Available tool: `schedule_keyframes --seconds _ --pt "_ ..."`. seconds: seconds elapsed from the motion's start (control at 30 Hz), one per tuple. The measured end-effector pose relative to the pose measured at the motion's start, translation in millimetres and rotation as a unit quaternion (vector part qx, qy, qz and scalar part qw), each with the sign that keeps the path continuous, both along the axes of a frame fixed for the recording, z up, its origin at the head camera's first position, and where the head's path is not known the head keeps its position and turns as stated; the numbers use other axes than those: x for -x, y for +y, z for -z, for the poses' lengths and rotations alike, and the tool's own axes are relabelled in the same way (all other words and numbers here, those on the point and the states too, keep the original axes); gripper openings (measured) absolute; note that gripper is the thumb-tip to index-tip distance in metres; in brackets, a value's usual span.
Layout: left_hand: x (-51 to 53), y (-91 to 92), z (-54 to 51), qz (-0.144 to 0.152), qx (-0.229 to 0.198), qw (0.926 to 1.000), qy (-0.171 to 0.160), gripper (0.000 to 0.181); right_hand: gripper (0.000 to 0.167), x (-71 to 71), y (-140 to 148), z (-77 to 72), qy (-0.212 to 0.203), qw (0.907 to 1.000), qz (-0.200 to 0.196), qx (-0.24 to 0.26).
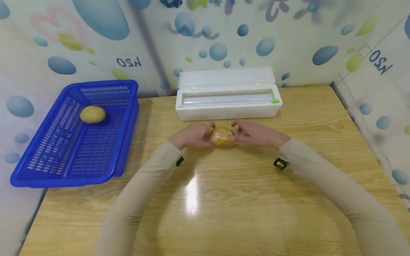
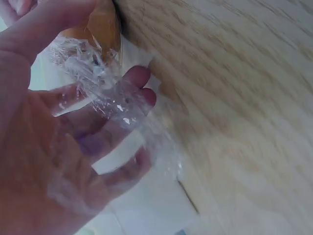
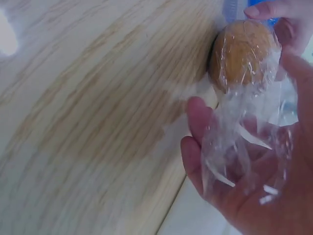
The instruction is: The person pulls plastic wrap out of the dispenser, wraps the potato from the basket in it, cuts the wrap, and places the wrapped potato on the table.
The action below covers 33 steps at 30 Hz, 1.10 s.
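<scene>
A yellow-brown potato (image 1: pixel 221 137), wrapped in clear cling film, is between my two hands over the middle of the table. My left hand (image 1: pixel 193 136) holds its left side, with the thumb against it in the left wrist view. From the other side my right hand (image 1: pixel 259 134) grips the wrapped potato at its right end. Loose, crumpled cling film (image 2: pixel 122 105) trails across the left fingers. Another tail of cling film (image 3: pixel 230 152) lies over the right fingers and palm. Whether the potato touches the table cannot be told.
Behind my hands stands a white cling film box (image 1: pixel 229 113), lid raised, with a film roll (image 1: pixel 227 99) inside and a green slider (image 1: pixel 275 101) on its edge. At the left, a blue plastic basket (image 1: pixel 125 153) holds one unwrapped potato (image 1: pixel 93 114). A patterned wall borders the wooden table (image 1: pixel 230 213).
</scene>
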State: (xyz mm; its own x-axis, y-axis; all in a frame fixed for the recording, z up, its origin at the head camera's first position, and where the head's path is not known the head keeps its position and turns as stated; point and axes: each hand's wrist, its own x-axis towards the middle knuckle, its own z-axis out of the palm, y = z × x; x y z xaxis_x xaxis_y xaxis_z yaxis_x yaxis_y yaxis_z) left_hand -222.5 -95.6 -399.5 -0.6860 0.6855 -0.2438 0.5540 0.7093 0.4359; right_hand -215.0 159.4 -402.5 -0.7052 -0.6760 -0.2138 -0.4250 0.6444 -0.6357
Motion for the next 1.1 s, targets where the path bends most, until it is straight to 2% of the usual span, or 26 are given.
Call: schedule_keyframes --seconds 0.13,0.27,0.37,0.47,0.67,0.83,0.97,1.03,1.1 --pt "-1.1 -5.6 0.1 0.013 -0.003 0.9995 0.028 0.065 0.046 -0.5 4 2.0 0.062 0.998 -0.016 0.0" --pt "-3.6 -7.1 1.4 0.03 -0.012 0.9961 0.083 0.057 0.032 -2.2 4 4.1 0.133 0.9903 -0.038 0.003" --pt "-5.1 -5.6 2.7 0.038 -0.019 0.9917 0.122 0.048 0.027 -4.8 0 4.5 0.168 0.9847 -0.048 0.007" --pt "-5.0 -3.0 3.2 0.036 -0.005 0.9897 0.138 0.044 0.028 -6.5 -5 5.6 0.189 0.9805 -0.056 0.0" --pt "-2.3 0.1 1.2 0.029 0.041 0.9894 0.136 0.044 0.029 -8.6 -8 5.2 0.198 0.9787 -0.051 -0.019" --pt "-1.8 0.8 -1.8 0.028 0.066 0.9893 0.127 0.04 0.037 -12.0 -10 0.0 0.164 0.9855 -0.01 -0.043" --pt "-2.0 1.2 -2.0 0.032 0.061 0.9888 0.132 0.035 0.064 -15.8 -15 -3.7 0.14 0.9872 0.011 -0.075" --pt "-2.6 1.9 -2.2 0.034 0.055 0.9889 0.134 0.033 0.066 -17.4 -17 -4.9 0.144 0.9848 0.014 -0.095" --pt "-3.4 2.5 -2.8 0.036 0.049 0.9888 0.136 0.033 0.056 -18.5 -20 -6.0 0.15 0.9823 0.016 -0.11"
